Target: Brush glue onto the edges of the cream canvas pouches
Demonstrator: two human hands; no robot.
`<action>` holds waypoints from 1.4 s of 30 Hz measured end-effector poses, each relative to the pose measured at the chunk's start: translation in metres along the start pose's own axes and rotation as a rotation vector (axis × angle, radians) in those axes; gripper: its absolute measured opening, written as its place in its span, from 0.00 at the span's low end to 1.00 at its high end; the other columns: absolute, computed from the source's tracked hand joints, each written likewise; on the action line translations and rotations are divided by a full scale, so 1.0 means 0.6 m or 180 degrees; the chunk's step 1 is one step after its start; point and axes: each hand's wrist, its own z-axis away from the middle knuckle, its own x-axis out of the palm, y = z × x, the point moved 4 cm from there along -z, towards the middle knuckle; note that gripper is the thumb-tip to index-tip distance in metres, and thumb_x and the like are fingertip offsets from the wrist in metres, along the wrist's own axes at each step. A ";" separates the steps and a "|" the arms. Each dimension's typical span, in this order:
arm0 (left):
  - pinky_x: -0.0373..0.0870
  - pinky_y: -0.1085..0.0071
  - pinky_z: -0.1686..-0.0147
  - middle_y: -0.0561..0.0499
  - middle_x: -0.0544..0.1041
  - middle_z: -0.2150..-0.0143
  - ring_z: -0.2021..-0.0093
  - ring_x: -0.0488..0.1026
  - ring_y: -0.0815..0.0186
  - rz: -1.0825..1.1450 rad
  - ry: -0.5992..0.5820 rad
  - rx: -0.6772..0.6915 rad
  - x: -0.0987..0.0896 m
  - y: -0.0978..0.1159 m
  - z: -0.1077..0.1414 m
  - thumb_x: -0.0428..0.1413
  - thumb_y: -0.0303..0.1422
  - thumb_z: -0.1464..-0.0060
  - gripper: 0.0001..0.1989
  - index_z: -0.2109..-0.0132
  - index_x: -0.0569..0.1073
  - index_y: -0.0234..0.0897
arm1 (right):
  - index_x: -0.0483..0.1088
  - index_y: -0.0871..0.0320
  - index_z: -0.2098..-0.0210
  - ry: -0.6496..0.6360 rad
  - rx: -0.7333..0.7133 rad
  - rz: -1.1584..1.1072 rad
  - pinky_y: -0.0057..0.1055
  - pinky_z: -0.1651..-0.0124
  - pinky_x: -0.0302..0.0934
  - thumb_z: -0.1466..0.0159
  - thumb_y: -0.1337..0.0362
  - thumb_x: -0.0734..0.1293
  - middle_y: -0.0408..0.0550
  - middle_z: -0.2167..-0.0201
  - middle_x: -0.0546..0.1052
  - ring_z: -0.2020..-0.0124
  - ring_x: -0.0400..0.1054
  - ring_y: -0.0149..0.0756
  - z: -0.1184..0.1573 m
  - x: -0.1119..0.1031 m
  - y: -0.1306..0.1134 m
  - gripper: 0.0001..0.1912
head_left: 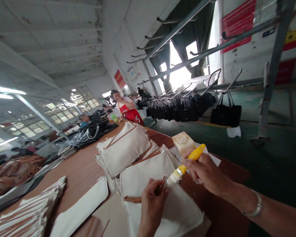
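Note:
My right hand [209,174] is closed around the yellow handle of a paintbrush [196,152]. Its bristles, clotted with a whitish paste, are at the fingertips of my left hand [151,205]. That hand pinches a brown strap [132,199], whose end sticks out to the left; the rest is partly hidden by my fingers. Beneath both hands lies a cream bag panel [181,204] with stitched edges. Behind it, more cream panels [127,149] with brown trim are stacked. An off-white plastic container [184,141] stands just beyond my right hand.
On the brown table [87,168], striped cream-and-brown pieces [34,207] and a long cream panel [82,207] lie at left. Black bags [179,107] hang from a metal rack [266,98] at right. A person in a red apron [130,112] is at the table's far end.

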 end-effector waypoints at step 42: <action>0.68 0.74 0.70 0.52 0.71 0.69 0.71 0.70 0.69 -0.1313 0.0686 0.2095 0.034 0.039 0.134 0.55 0.30 0.39 0.05 0.58 0.74 0.43 | 0.65 0.59 0.68 -0.0619 0.0093 0.0350 0.23 0.81 0.44 0.35 0.53 0.66 0.34 0.86 0.58 0.85 0.48 0.25 0.044 -0.014 -0.046 0.15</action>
